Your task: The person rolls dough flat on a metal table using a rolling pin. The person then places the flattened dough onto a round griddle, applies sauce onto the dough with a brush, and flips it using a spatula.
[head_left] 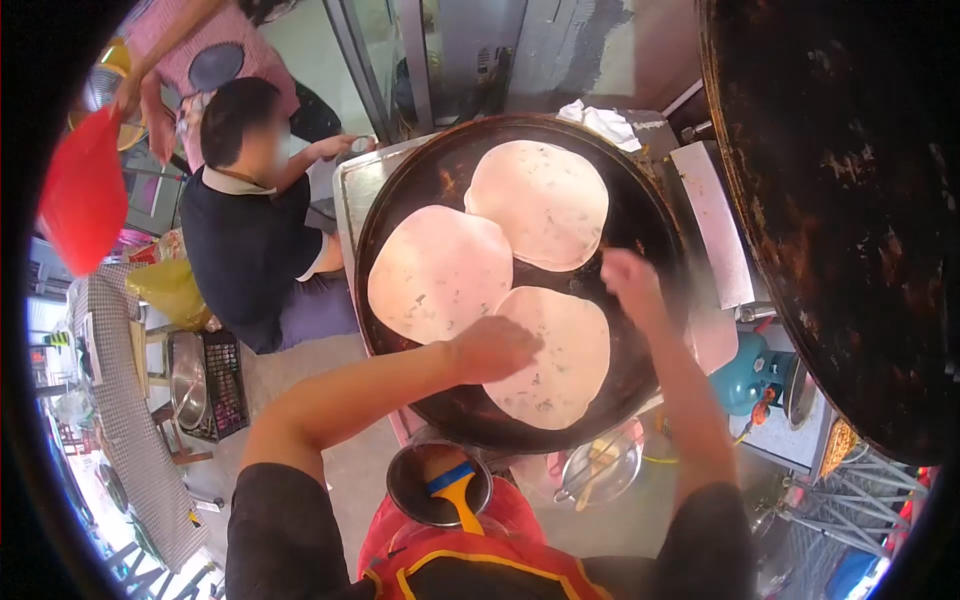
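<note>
Grey floor (290,370) surrounded a large round black pan (425,195), over which the two hands were held well apart from each other. Nearest, on the body side of the hands, was a red apron with yellow edging (520,548); just before it, a round metal bowl (405,490) contained a blue brush with yellow handle (462,500). Inside the pan, a pale, dark-specked dough round (560,385) lay partly under the left hand (497,348). Its fingers were bent and blurred, so I could not tell whether they gripped the dough. The right hand (630,280), also blurred, was over the bare pan side; whether it held something could not be told. Two similar pale rounds lay beyond the left hand, one to its left (435,270), another between both hands and farther (540,200). Beyond the hands rested a crumpled white cloth (605,122). Farther left sat a person in dark shirt (240,255).
</note>
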